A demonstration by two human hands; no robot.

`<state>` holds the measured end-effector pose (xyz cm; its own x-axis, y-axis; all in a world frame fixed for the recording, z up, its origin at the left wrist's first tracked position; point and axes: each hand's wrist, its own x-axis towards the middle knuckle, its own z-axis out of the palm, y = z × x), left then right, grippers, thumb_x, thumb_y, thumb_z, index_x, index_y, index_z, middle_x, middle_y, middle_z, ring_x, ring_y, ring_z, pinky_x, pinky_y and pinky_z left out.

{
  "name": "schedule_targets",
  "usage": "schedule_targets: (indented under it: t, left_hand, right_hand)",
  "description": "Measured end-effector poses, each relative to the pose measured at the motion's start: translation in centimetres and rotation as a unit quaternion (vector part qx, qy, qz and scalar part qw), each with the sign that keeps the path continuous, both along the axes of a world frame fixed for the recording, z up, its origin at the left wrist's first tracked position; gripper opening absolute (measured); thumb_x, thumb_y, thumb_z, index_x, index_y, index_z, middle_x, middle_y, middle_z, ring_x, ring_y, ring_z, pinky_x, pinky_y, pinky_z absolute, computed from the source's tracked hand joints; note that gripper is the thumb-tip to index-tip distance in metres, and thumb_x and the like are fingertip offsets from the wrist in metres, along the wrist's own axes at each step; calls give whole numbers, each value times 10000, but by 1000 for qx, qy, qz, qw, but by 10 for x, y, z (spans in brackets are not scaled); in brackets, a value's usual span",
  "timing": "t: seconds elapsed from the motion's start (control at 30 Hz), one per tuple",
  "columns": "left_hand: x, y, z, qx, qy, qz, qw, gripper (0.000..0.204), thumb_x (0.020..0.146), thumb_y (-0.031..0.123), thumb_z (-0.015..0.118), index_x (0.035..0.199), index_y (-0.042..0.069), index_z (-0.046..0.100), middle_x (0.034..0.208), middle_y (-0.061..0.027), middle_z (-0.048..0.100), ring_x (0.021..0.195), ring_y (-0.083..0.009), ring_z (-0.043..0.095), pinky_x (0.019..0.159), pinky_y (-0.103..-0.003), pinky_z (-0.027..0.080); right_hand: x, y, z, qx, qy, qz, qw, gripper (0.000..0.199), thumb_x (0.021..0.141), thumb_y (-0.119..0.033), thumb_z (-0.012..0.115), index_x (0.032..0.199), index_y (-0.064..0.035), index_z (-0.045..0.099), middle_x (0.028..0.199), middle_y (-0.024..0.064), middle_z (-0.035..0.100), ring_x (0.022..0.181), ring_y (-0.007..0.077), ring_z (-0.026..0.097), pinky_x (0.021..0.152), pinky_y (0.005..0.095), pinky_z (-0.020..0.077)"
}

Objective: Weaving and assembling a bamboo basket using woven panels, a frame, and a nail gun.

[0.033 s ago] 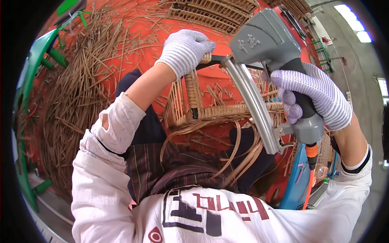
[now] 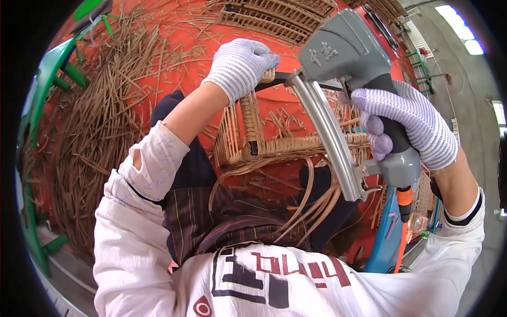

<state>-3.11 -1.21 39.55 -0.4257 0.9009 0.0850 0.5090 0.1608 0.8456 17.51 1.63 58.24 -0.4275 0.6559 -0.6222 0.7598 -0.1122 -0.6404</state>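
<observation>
In a striped glove, my left hand (image 2: 240,67) is closed round the top corner of a woven basket frame (image 2: 252,119), whose upper bar shows dark and unwrapped to the right of my fingers. My right hand (image 2: 404,124), gloved too, grips the black handle of a grey pneumatic stapler (image 2: 346,50). The stapler's nose meets the dark bar, or hangs just in front of it; I cannot tell which. Its silver magazine (image 2: 327,140) slants down across the basket. Loose flat strips (image 2: 317,203) trail from the basket's near edge over my lap.
A big heap of brown strips (image 2: 100,142) covers the red floor sheet (image 2: 182,39) at the left, beside a green metal frame (image 2: 34,116). Woven panels (image 2: 274,18) lie at the far side. An orange air hose (image 2: 402,248) runs down from the stapler past a blue board (image 2: 381,240).
The stapler and my right hand have shifted very slightly to the left. My left hand stays in place on the basket frame.
</observation>
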Motion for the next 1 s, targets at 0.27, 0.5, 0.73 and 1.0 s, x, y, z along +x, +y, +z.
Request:
schedule_targets:
  t: [0.27, 0.5, 0.73, 1.0]
  left_hand:
    - [4, -2, 0, 0, 16, 7, 1000, 259, 878, 297, 643, 975, 80, 744, 720, -88, 672, 606, -175, 616, 657, -338, 532]
    - [5, -3, -3, 11, 48, 12, 999, 254, 882, 285, 623, 970, 77, 738, 834, -115, 711, 727, -233, 673, 754, -351, 531]
    - [7, -5, 2, 0, 49, 12, 999, 262, 880, 302, 625, 985, 92, 740, 842, -116, 711, 757, -239, 673, 777, -359, 526]
    - [8, -6, 1, -7, 55, 15, 998, 270, 876, 318, 620, 976, 99, 742, 858, -107, 714, 782, -244, 679, 788, -360, 527]
  right_hand:
    - [-4, -2, -7, -29, 65, -11, 997, 284, 834, -309, 732, 964, -64, 672, 635, -4, 555, 476, 87, 545, 464, 266, 502]
    - [-4, -1, -17, -54, 92, 6, 994, 314, 844, -301, 737, 1011, -43, 671, 655, 3, 581, 497, 80, 565, 464, 243, 493]
    - [-2, -1, -19, -63, 92, 2, 994, 308, 847, -293, 737, 1031, -55, 674, 655, 1, 580, 494, 84, 559, 467, 241, 493]
    - [-2, 2, -20, -61, 76, 6, 995, 300, 857, -326, 722, 1021, -77, 685, 650, 1, 581, 488, 92, 556, 471, 251, 495]
